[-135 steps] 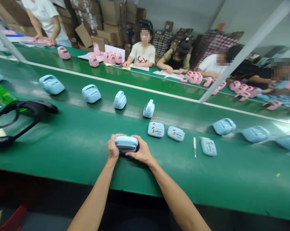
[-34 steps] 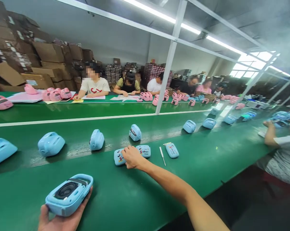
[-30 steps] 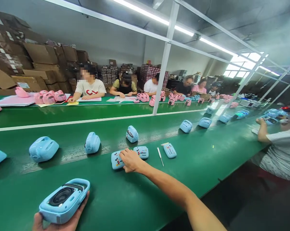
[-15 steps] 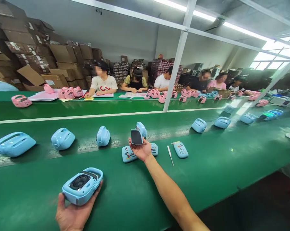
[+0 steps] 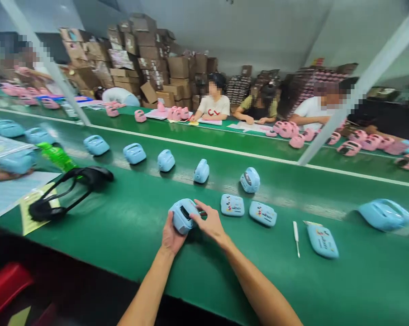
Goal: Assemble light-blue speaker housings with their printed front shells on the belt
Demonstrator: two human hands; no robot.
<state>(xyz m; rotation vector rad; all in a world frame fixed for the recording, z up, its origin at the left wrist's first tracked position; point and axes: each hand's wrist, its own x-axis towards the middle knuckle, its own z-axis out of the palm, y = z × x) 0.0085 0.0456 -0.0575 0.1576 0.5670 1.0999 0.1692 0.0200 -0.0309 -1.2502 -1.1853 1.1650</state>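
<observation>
A light-blue portable speaker (image 5: 180,222) with a carry handle is held just above the green bench, tilted, a dark gap showing on its upper side. My left hand (image 5: 172,235) wraps round its near left side from below. My right hand (image 5: 209,222) closes on its right side, fingertips at the upper edge and thumb across the top. Whether a separate cover panel lies under the right fingers, I cannot make out. To the right lie two blue printed covers, one (image 5: 232,205) beside the other (image 5: 263,214). A white-handled screwdriver (image 5: 296,237) lies near a third printed cover (image 5: 322,241).
Several blue speakers, one nearby (image 5: 249,180), line the belt ahead. A black strapped object (image 5: 89,177) and green bottle (image 5: 58,156) are at left, near another person's hand (image 5: 7,175). Co-workers sit across the line among pink units (image 5: 287,130). A red stool (image 5: 7,287) stands below.
The view has swung left. My right hand, which held up a dark-backed panel, has come down onto the speaker. My left hand still holds the speaker, now turned and gripped with both hands.
</observation>
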